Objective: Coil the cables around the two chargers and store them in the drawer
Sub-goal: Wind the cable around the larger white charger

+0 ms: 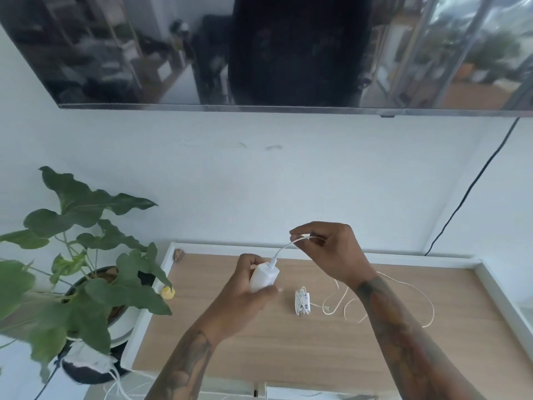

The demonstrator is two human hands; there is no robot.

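My left hand (248, 287) grips a white charger block (264, 277) above the wooden cabinet top (259, 342). Its white cable (284, 249) rises from the block's top to my right hand (328, 249), which pinches it between thumb and fingers. The rest of the cable (403, 287) trails in loose loops over the wood behind my right forearm. A second, smaller white charger (302, 304) lies on the wood with cable wound around it, to the right of my left hand. The drawer front (302, 393) shows only as a white edge at the bottom.
A potted plant (86, 272) with big green leaves stands left of the cabinet. A small yellow thing (168, 293) and a brown shell-like thing (178, 254) lie at the cabinet's left rim. A television (259, 53) hangs on the wall above, its black cord (473, 183) running down at right.
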